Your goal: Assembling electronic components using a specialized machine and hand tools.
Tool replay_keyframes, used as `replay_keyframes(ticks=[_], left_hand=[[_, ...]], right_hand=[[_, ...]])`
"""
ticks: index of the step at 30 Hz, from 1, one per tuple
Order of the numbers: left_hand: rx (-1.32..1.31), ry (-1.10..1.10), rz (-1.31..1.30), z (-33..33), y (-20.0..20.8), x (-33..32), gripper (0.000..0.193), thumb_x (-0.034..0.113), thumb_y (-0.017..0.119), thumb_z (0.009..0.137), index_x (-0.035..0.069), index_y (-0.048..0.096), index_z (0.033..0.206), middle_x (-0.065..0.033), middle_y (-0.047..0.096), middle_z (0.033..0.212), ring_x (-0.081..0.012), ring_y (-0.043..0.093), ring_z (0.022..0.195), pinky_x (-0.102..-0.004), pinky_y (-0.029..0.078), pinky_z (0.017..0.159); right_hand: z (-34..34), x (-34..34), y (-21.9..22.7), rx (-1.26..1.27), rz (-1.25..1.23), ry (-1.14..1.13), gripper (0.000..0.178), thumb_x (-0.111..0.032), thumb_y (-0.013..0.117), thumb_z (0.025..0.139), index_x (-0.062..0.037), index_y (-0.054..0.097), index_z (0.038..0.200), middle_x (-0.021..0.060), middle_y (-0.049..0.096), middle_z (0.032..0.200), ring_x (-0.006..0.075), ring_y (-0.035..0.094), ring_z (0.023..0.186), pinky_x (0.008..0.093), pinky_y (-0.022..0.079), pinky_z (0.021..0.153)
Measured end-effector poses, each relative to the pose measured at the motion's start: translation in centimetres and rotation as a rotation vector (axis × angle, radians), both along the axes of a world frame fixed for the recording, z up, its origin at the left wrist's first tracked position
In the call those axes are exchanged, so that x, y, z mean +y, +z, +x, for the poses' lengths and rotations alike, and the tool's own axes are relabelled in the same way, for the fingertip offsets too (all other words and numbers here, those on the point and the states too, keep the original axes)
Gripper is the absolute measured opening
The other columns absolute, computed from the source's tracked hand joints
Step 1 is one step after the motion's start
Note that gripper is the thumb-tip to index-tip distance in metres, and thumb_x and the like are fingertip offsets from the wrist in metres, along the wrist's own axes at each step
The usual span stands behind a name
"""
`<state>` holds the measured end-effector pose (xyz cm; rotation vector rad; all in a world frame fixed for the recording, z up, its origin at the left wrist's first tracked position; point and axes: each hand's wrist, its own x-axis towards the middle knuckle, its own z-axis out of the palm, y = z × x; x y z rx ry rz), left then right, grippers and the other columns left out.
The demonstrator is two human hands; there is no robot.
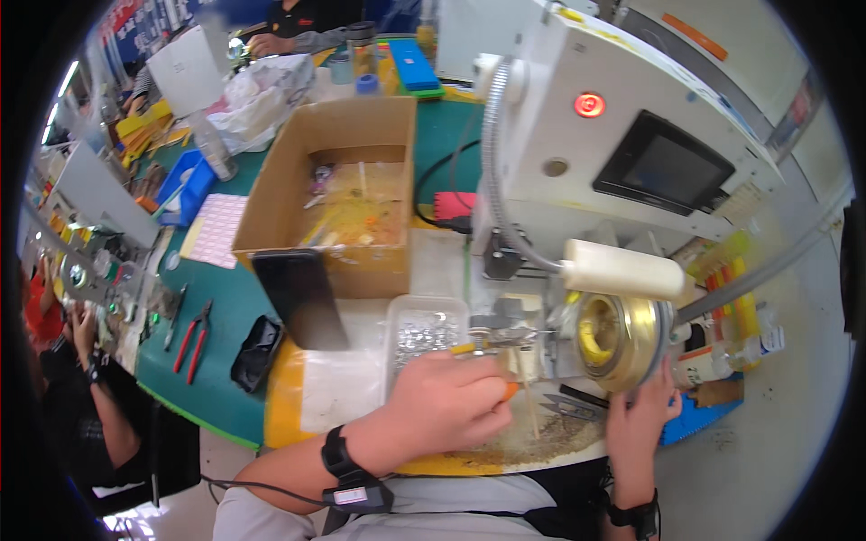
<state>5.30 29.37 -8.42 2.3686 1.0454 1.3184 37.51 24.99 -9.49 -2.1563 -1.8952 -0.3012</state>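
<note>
My left hand (446,401) is closed around a tool with yellow-orange handles (465,348), perhaps pliers; most of it is hidden by the fingers. Metal parts of a small fixture (510,336) lie just beyond it. A clear plastic tray (391,338) of small shiny metal pieces (424,334) stands behind that hand. My right hand (639,419) reaches up to the lower edge of a spool of gold-coloured wire (642,338), thumb on the near side and fingers bent around the far side. The spool hangs on the front of a white machine (550,117).
A cardboard box (361,270) and a dark phone (300,302) stand behind the tray. Red-handled pliers (192,343) and a black dish (256,353) lie left. A white roller (622,269) juts above the spool; small snips (573,408) lie below. Other people sit left and far.
</note>
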Motion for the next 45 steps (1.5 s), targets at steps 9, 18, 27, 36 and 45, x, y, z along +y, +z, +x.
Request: replay_keyframes(ticks=[9, 18, 27, 36, 45], left_hand=[[0.030, 0.018, 0.010, -0.1, 0.3, 0.0, 0.014, 0.008, 0.079, 0.068, 0.012, 0.069, 0.076, 0.0023, 0.077, 0.091, -0.0150, 0.065, 0.059, -0.0290, 0.047, 0.052], [0.003, -0.023, -0.017, 0.1, 0.5, 0.2, 0.015, 0.006, 0.080, 0.067, 0.009, 0.073, 0.079, -0.0022, 0.077, 0.086, -0.0189, 0.066, 0.059, -0.0292, 0.051, 0.055], [-0.703, -0.282, -0.686, -2.4, 4.9, 0.2, 0.013, 0.009, 0.071, 0.093, 0.004, 0.068, 0.104, -0.0064, 0.071, 0.095, -0.0093, 0.064, 0.082, -0.0256, 0.048, 0.071], [-1.066, -0.192, -0.878, -5.9, 1.6, 3.2, 0.007, 0.006, 0.062, 0.101, 0.007, 0.060, 0.108, 0.0030, 0.060, 0.090, -0.0018, 0.053, 0.076, -0.0198, 0.039, 0.065], [-0.488, 0.206, -0.302, -2.6, 2.5, 0.3, 0.024, 0.004, 0.073, 0.090, 0.004, 0.062, 0.111, -0.0083, 0.065, 0.106, -0.0156, 0.058, 0.084, -0.0307, 0.049, 0.078]], right_hand=[[-1.1, -0.3, 0.2, 0.104, 0.100, 0.031, 0.070, -0.017, 0.068, 0.091, -0.0016, 0.048, 0.157, 0.0170, 0.043, 0.168, 0.0428, 0.026, 0.159, 0.0567, 0.012, 0.120], [-1.5, 0.5, -0.9, 0.146, 0.160, 0.133, 0.066, -0.017, 0.070, 0.089, -0.0019, 0.053, 0.151, 0.0161, 0.047, 0.165, 0.0451, 0.035, 0.151, 0.0560, 0.018, 0.117], [-1.8, 0.3, -0.8, 0.150, 0.126, 0.153, 0.061, -0.019, 0.071, 0.086, -0.0056, 0.062, 0.145, 0.0145, 0.050, 0.161, 0.0430, 0.040, 0.146, 0.0540, 0.023, 0.112], [-1.7, 0.4, -0.6, 0.201, 0.102, 0.160, 0.059, -0.019, 0.072, 0.085, -0.0064, 0.064, 0.142, 0.0148, 0.049, 0.161, 0.0430, 0.038, 0.146, 0.0565, 0.021, 0.113], [-1.7, 0.5, -0.6, 0.195, 0.103, 0.159, 0.055, -0.018, 0.072, 0.086, -0.0066, 0.066, 0.139, 0.0149, 0.049, 0.161, 0.0433, 0.038, 0.146, 0.0568, 0.020, 0.115]])
